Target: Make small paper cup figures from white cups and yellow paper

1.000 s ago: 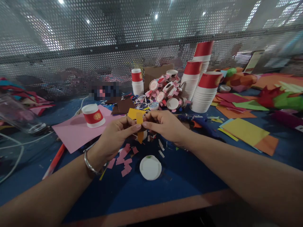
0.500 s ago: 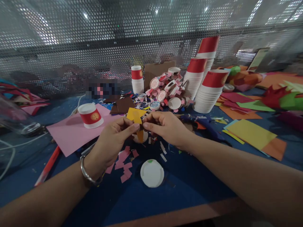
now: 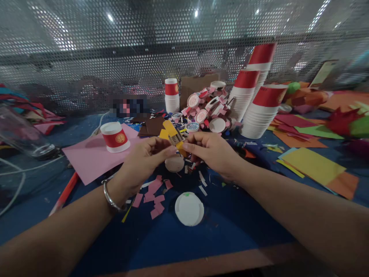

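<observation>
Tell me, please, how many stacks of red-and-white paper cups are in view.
4: a narrow stack left of the cardboard; and, at right, a front stack, a middle stack behind it to the left, and a rear stack, partly hidden. Others may be hidden.

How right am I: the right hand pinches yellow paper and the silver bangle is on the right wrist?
Wrong side: the head view shows the silver bangle on the left wrist. The right hand does pinch yellow paper.
</observation>
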Tool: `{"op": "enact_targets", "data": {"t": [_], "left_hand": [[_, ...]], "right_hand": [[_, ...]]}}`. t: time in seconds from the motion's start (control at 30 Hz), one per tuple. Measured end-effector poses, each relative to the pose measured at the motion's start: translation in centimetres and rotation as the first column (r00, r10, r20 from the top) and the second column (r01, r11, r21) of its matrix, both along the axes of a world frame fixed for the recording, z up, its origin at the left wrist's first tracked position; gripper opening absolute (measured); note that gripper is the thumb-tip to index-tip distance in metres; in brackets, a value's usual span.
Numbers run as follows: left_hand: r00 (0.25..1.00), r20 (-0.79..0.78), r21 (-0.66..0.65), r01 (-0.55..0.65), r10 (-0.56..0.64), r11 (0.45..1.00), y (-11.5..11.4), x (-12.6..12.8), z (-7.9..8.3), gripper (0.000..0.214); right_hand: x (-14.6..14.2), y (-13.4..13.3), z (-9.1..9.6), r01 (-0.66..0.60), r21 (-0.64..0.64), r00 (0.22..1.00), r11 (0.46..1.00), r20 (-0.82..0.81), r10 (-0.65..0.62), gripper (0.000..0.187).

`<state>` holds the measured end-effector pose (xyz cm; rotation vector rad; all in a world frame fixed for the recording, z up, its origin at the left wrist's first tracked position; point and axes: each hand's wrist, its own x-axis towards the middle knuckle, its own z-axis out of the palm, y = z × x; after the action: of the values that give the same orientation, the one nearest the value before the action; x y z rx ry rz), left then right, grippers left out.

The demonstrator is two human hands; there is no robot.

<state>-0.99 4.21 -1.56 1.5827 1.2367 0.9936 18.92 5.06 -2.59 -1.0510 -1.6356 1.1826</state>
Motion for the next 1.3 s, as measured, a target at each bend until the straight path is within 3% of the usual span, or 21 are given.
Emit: {"op": "enact_targets", "data": {"t": [0.03, 0.1, 0.17, 0.23, 0.37, 0.47, 0.63, 0.73, 0.83, 1.03, 1.3], "left_hand": [[0.981, -0.193, 0.053, 0.008, 0.003, 0.999, 0.0, -0.3, 0.0, 0.051], [0.853, -0.52, 0.164, 0.042, 0.05, 0.986, 0.1, -0.7, -0.1, 0.063], [0.731, -0.678, 0.23, 0.105, 0.081, 0.968, 0.3, -0.8, -0.3, 0.063], [0.689, -0.722, 0.231, 0.154, 0.063, 0.961, 0.4, -0.7, -0.5, 0.056], [0.746, -0.665, 0.161, 0.106, 0.029, 0.981, 0.6, -0.5, -0.3, 0.045], [0.855, -0.518, 0.096, 0.039, 0.017, 0.995, 0.9, -0.8, 0.0, 0.044], [0.969, -0.242, 0.093, 0.08, -0.056, 0.992, 1.7, -1.8, -0.4, 0.059], [0.981, -0.186, 0.097, 0.068, -0.049, 0.993, 1.8, -1.9, -0.6, 0.073], [0.969, -0.248, 0.193, 0.063, -0.013, 0.979, 1.6, -1.8, -0.5, 0.089], [0.922, -0.381, 0.312, 0.205, -0.076, 0.928, 0.8, -1.5, -0.4, 0.084], [0.95, -0.248, 0.149, 0.231, -0.19, 0.961, 0.6, -1.4, -0.5, 0.064]], "right_hand": [[0.1, 0.0, 0.1, 0.015, 0.008, 1.0, 1.0, -0.001, -0.015, 0.014], [0.2, 0.1, 0.2, 0.019, -0.007, 1.0, 1.0, -0.005, -0.019, 0.014], [0.2, 0.2, 0.1, 0.003, -0.045, 1.0, 0.999, -0.002, -0.003, 0.012], [0.2, 0.2, 0.0, -0.018, -0.067, 1.0, 0.998, 0.012, 0.019, 0.01], [0.4, 0.4, -0.1, -0.036, -0.06, 0.998, 0.998, 0.042, 0.038, 0.007], [0.4, 0.5, 0.1, -0.032, -0.02, 0.996, 0.999, 0.078, 0.033, 0.006], [0.6, 0.6, 0.2, -0.053, 0.043, 0.988, 0.998, 0.147, 0.046, 0.004], [0.7, 0.6, 0.2, -0.057, 0.053, 0.978, 0.997, 0.203, 0.045, 0.003], [0.7, 0.7, 0.3, -0.063, 0.013, 0.971, 0.998, 0.23, 0.058, 0.004], [0.6, 0.7, 0.5, -0.074, -0.04, 0.965, 0.996, 0.251, 0.082, 0.008], [0.6, 0.7, 0.3, -0.048, -0.069, 0.979, 0.996, 0.194, 0.06, 0.005]]}}
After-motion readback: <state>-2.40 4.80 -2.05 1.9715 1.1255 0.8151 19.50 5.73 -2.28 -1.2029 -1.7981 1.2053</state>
